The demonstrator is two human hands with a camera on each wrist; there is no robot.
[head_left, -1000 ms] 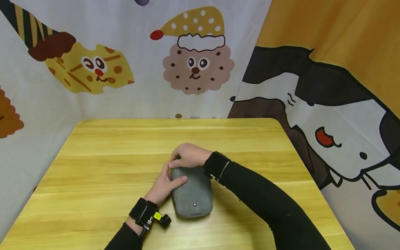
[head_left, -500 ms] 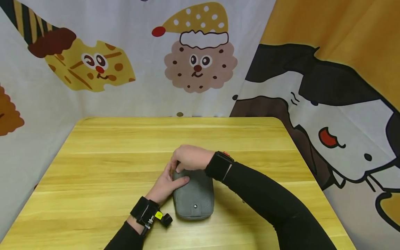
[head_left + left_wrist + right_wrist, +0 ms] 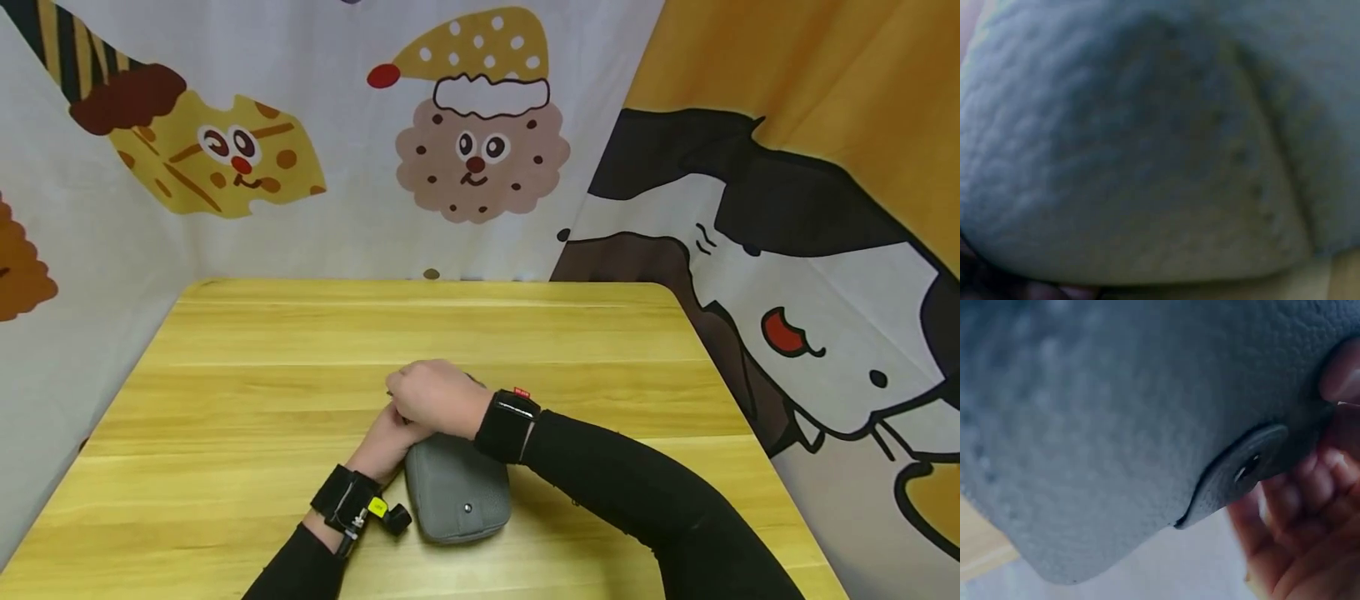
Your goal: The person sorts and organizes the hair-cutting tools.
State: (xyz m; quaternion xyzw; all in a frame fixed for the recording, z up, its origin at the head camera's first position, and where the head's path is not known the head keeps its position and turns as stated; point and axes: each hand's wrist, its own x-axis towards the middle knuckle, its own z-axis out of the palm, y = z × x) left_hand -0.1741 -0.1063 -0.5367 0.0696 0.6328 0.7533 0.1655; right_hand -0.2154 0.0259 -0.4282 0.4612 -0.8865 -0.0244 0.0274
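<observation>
The right hand [image 3: 437, 398] is seen from the head camera curled over the far end of a grey pouch [image 3: 457, 487], knuckles upward, with its fingers bent down around that end. In the right wrist view the grip is shown more closely: a small grey tab with a metal snap [image 3: 1249, 467] at the edge of the pouch [image 3: 1116, 412] is pinched between the fingertips [image 3: 1342, 375], while the pebbled grey surface fills most of the frame. The left hand [image 3: 386, 446] is placed just beneath and beside the right one, pressed against the left side of the pouch near its far end; its fingers are hidden under the right hand, so whether they are closed around the pouch cannot be told. In the left wrist view only a blurred grey expanse of the pouch [image 3: 1147, 156] is shown, very close to the lens. The pouch is laid lengthwise on the wooden table [image 3: 225, 392], its near end with a small silver stud pointing toward the person, and its far end covered by both hands. Black sleeves and dark wrist straps are worn on both arms. The table is enclosed behind and on the right by cloth printed with cartoon figures [image 3: 480, 142].
</observation>
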